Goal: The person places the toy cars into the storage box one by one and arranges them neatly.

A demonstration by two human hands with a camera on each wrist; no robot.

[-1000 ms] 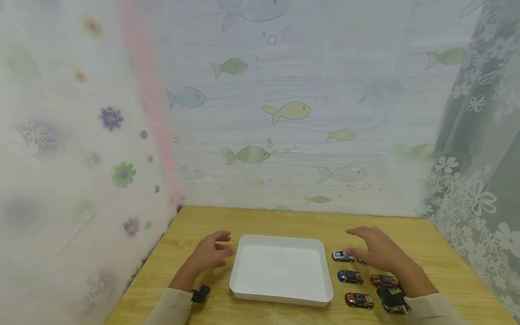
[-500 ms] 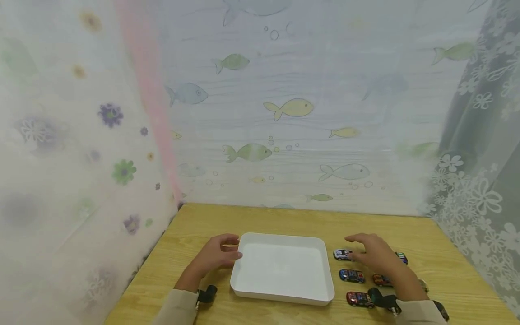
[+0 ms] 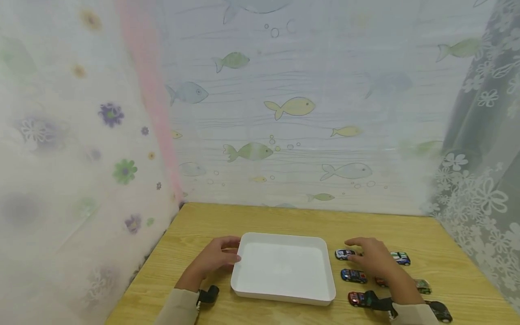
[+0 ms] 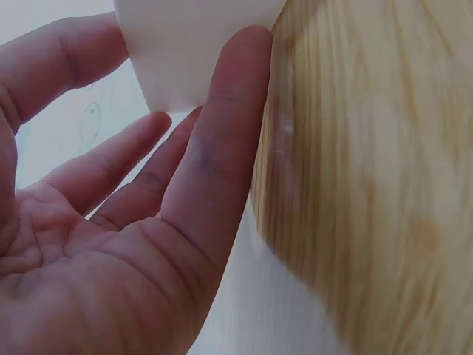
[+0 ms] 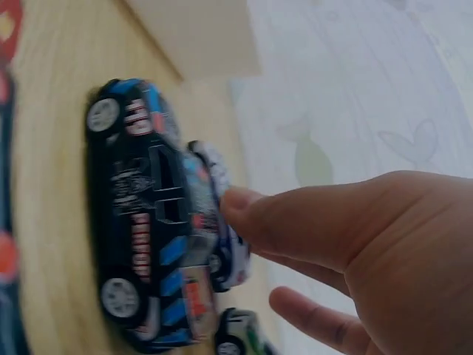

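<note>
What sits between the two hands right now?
Head view: the white tray lies between the left hand, touching its edge, and the right hand.

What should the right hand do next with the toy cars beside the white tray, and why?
Probably pinch the white car: the right hand hovers open with fingertips at it and holds nothing. The left hand touches the white tray, which is empty and next to the cars.

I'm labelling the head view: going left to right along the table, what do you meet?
Left hand → white tray → white toy car → right hand → green-and-white toy car.
</note>
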